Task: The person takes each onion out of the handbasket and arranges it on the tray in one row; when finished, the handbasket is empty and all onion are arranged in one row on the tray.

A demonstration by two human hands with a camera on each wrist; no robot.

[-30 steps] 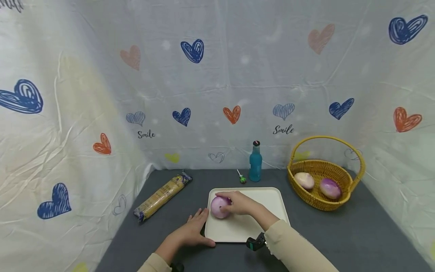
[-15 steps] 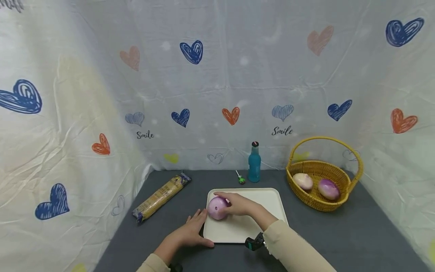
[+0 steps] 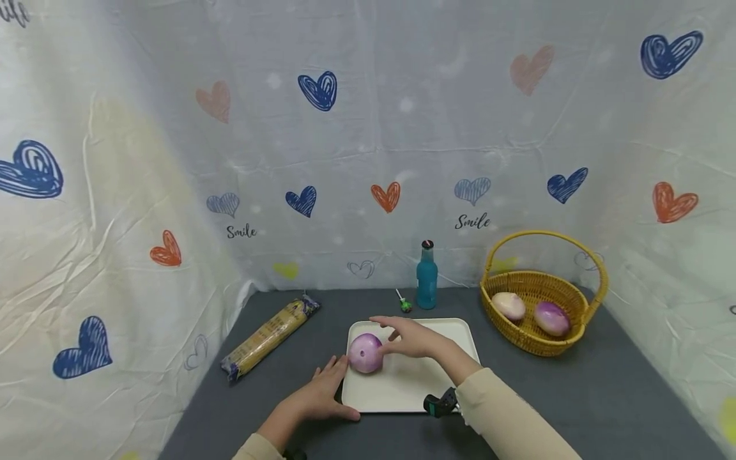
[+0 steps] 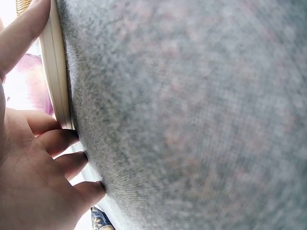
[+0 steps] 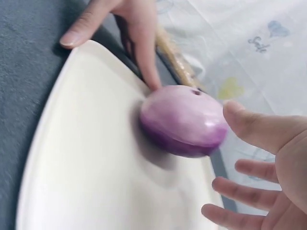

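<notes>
In the head view, a smooth, round purple onion (image 3: pixel 365 353) sat near the left edge inside a cream-white, shallow rectangular tray (image 3: pixel 391 390) on a dark grey tabletop (image 3: pixel 529 402). The right hand (image 3: pixel 411 337) was spread over the tray with a wide gap between thumb and fingers, gripping nothing; its thumb tip was at the onion's right side. The left hand (image 3: pixel 319 395) lay spread along the tray's near left corner, fingers at the left edge and thumb at the front. Farther off stood a clear bottle of blue liquid (image 3: pixel 427 281), a green-wrapped lollipop (image 3: pixel 406 306) beside it, a long yellow-and-blue packet (image 3: pixel 267 338) to the left and, to the right, a yellow woven basket (image 3: pixel 531 345) holding a pale onion (image 3: pixel 508 306) and a purple-and-white onion (image 3: pixel 552 318).

In the left wrist view, the left hand's fingertips met the grey surface right beside the tray's rim, a placement well suited to bracing the tray against sliding.

In the right wrist view, the right thumb was so close to the onion that contact could not be told, while the other fingers stood clear. Such a rounded, glossy skin would seem prone to roll, so keeping the thumb from nudging it, and lifting that hand cleanly past the rim, would have served best.
</notes>
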